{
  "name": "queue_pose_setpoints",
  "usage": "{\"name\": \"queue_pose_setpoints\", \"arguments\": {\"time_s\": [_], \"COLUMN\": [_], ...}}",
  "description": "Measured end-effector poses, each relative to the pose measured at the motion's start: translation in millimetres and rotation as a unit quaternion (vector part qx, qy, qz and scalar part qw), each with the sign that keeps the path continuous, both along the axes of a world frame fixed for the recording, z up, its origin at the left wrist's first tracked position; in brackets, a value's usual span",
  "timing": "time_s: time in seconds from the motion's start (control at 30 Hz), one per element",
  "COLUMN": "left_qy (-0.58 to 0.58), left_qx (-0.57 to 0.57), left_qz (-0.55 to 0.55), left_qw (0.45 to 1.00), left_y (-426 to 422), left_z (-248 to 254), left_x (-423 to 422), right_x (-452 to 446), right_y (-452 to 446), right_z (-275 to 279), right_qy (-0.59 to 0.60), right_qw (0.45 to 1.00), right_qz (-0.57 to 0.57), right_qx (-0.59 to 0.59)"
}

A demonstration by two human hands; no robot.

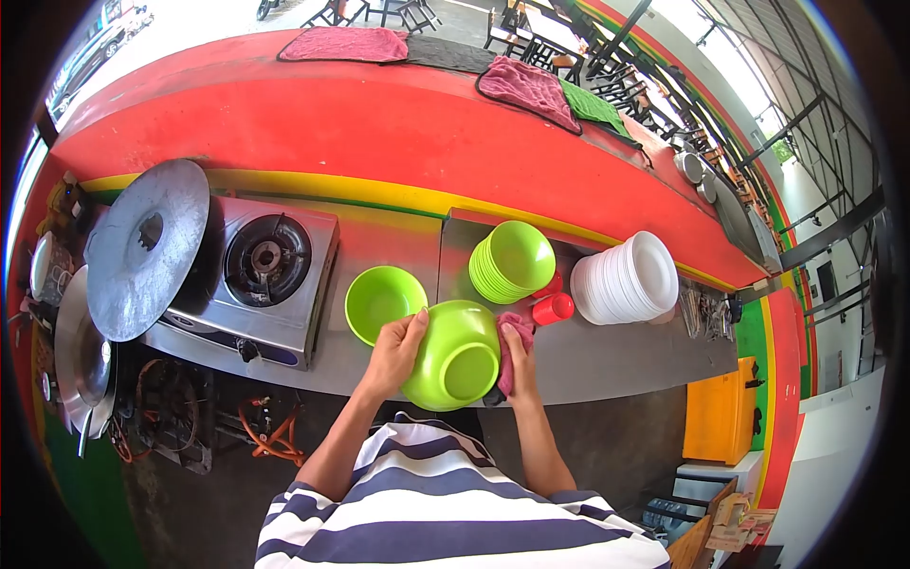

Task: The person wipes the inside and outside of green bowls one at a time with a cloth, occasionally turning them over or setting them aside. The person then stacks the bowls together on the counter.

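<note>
A green bowl (441, 356) is held up in front of me, tilted so that its underside and foot ring face my chest. My left hand (396, 353) is closed on its left rim. On the right side, my right hand (519, 365) is closed around a dark pink cloth (509, 341) pressed against the bowl. Another green bowl (384, 302) rests on the steel counter just beyond my left hand. Farther back leans a stack of green bowls (512, 263), with red cups (553, 307) beside it.
A stack of white bowls (630, 277) stands right of the red cups, with cutlery (706, 313) farther right. The gas stove (267, 258) and a large round metal lid (149, 248) occupy the left. Cloths (531, 90) lie along the red wall (379, 128) behind the counter (379, 232).
</note>
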State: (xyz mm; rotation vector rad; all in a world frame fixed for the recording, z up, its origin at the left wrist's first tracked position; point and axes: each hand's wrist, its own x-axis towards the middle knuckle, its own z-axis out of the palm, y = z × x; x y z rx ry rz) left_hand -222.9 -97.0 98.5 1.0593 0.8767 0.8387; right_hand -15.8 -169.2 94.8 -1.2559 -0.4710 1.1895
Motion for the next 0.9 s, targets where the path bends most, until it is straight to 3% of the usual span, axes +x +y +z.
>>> {"name": "queue_pose_setpoints", "arguments": {"time_s": [0.03, 0.17, 0.27, 0.3, 0.4, 0.5, 0.53, 0.6, 0.63, 0.8, 0.87, 0.9], "left_qy": [0.034, 0.043, 0.025, 0.02, -0.184, -0.177, -0.145, -0.079, -0.047, 0.127, 0.134, 0.143], "left_qx": [0.014, 0.053, 0.074, 0.078, -0.08, -0.054, -0.016, 0.058, 0.101, 0.216, 0.252, 0.253], "left_qz": [-0.026, -0.099, -0.086, -0.074, 0.187, 0.341, 0.348, 0.365, 0.345, 0.177, 0.138, 0.112], "left_qw": [0.999, 0.993, 0.993, 0.994, 0.962, 0.922, 0.926, 0.926, 0.932, 0.952, 0.948, 0.95], "left_y": [-1, -5, 4, 7, 6, 1, -5, -16, -18, -23, -23, -25], "left_z": [4, 31, 19, 14, 22, 13, 12, 10, 8, 19, 16, 17], "left_x": [-2, -5, -12, -13, 15, 42, 45, 51, 53, 37, 33, 29], "right_x": [6, -3, 0, -9, -16, -60, -70, -71, -81, -70, -57, -52], "right_y": [4, 1, 5, 13, 12, 5, -1, -5, -5, 20, 32, 38], "right_z": [-10, 27, 14, 11, -25, -30, -29, -43, -37, 0, 29, 30], "right_qy": [-0.116, -0.259, -0.249, -0.164, -0.182, -0.256, -0.273, -0.579, -0.532, -0.42, -0.368, -0.287], "right_qw": [0.992, 0.954, 0.951, 0.966, 0.967, 0.957, 0.955, 0.798, 0.819, 0.884, 0.912, 0.944], "right_qz": [0.024, 0.144, 0.119, 0.049, -0.069, -0.071, -0.063, -0.002, -0.052, -0.058, -0.035, -0.039], "right_qx": [0.031, 0.05, 0.137, 0.194, 0.164, 0.114, 0.096, 0.168, 0.211, 0.196, 0.18, 0.155]}}
